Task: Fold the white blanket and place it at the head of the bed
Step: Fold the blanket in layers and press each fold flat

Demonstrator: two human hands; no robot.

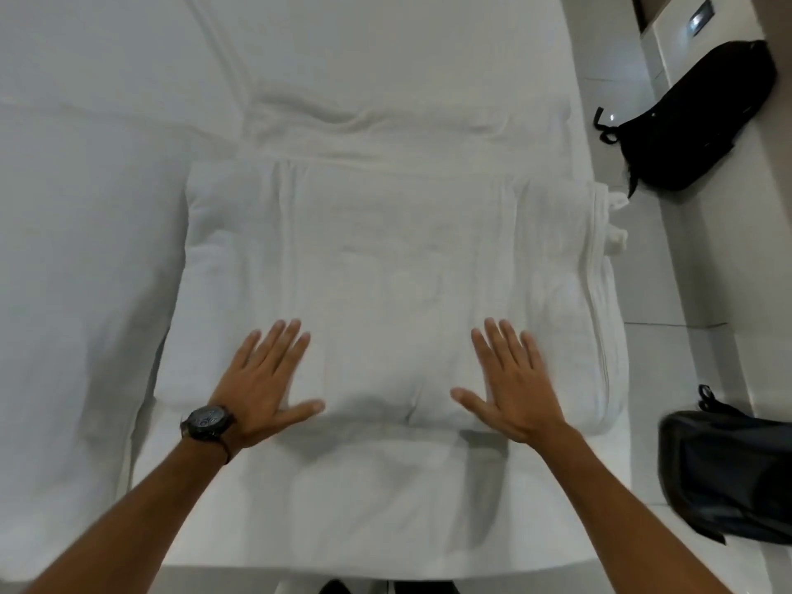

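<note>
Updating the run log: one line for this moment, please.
blanket: folded, on bed | left hand: flat on it | right hand: flat on it | nothing gripped

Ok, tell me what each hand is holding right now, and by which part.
Nothing is held. The left hand and right hand lie flat and open, palms down, on the near part of the folded white blanket, with no grip on it.

Single head-worn wide-angle view, looking steeply down and forward from above the near edge of the bed [85, 250]. Close in, both forearms entering from 6 o'clock. Floor [685, 259] and two dark bags at 2 and 4 o'clock. No second view.
</note>
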